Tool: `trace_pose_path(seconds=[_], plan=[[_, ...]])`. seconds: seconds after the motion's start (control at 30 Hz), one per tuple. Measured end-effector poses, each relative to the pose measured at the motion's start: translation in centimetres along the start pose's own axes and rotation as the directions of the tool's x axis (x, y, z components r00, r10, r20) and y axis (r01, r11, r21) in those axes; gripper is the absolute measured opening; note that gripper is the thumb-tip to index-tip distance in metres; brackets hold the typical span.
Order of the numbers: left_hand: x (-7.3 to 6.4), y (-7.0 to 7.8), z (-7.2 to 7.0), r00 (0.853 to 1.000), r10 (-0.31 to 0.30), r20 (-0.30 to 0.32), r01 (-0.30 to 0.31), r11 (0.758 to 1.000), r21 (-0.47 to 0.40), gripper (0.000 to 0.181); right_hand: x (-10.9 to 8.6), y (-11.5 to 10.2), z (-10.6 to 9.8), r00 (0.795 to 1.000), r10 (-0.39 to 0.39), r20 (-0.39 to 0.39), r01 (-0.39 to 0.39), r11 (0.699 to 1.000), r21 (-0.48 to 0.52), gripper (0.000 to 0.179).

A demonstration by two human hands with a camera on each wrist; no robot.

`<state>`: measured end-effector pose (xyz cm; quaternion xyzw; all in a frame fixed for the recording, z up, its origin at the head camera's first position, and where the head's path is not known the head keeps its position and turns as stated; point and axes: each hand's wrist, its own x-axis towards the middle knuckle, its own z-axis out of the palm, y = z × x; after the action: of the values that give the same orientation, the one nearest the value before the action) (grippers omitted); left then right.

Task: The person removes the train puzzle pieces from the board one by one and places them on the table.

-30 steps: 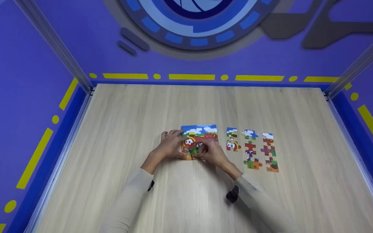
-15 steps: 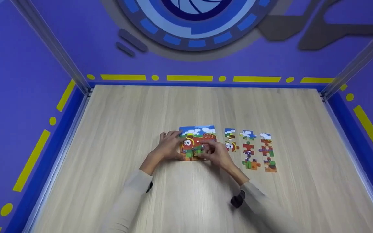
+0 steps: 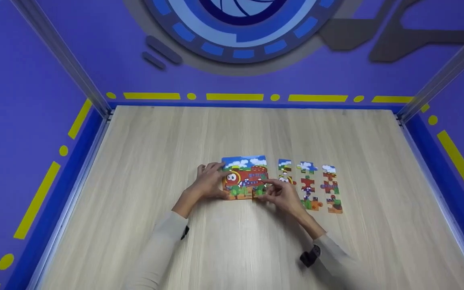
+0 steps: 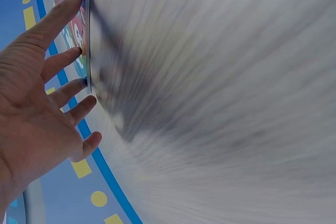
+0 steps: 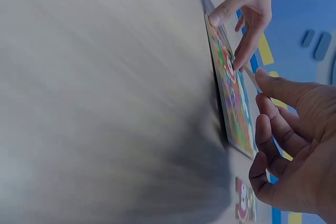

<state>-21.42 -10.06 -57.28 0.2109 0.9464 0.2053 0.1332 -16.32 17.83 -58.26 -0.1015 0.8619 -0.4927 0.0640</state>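
A picture puzzle point(image 3: 242, 171) of a red cartoon train lies on the table. My left hand point(image 3: 208, 181) rests at its left side, thumb and index finger touching the border; the other fingers are spread in the left wrist view. At the lower right of the puzzle, my right hand point(image 3: 283, 196) pinches a puzzle piece point(image 3: 257, 191) between thumb and fingers. The right wrist view shows this piece edge-on as a thin sliver point(image 5: 251, 78), tilted above the picture, with the remaining fingers curled.
Loose puzzle pieces stand in columns to the right: one column near the puzzle point(image 3: 284, 164), a middle one point(image 3: 307, 185), and a far one point(image 3: 330, 186). The wooden table point(image 3: 167, 137) is bordered by blue walls point(image 3: 232, 82) at the back and sides.
My right hand has moved from over the puzzle to the right, now holding a piece at its lower right corner, and more of the picture shows. My left hand stays at the left edge.
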Motion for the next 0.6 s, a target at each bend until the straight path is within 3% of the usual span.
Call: trace_pose_path(seconds=[0.33, 0.6], plan=[[0.2, 0.0, -0.2, 1.000, -0.004, 0.025, 0.003, 1.000, 0.022, 0.079, -1.4, 1.2, -1.8, 0.997, 0.059, -0.049, -0.060, 0.998, -0.021, 0.047], [0.3, -0.2, -0.4, 1.000, -0.005, 0.026, 0.004, 0.999, 0.039, 0.079, -2.3, 2.4, -3.3, 0.995, 0.030, -0.095, -0.036, 0.997, -0.062, 0.043]])
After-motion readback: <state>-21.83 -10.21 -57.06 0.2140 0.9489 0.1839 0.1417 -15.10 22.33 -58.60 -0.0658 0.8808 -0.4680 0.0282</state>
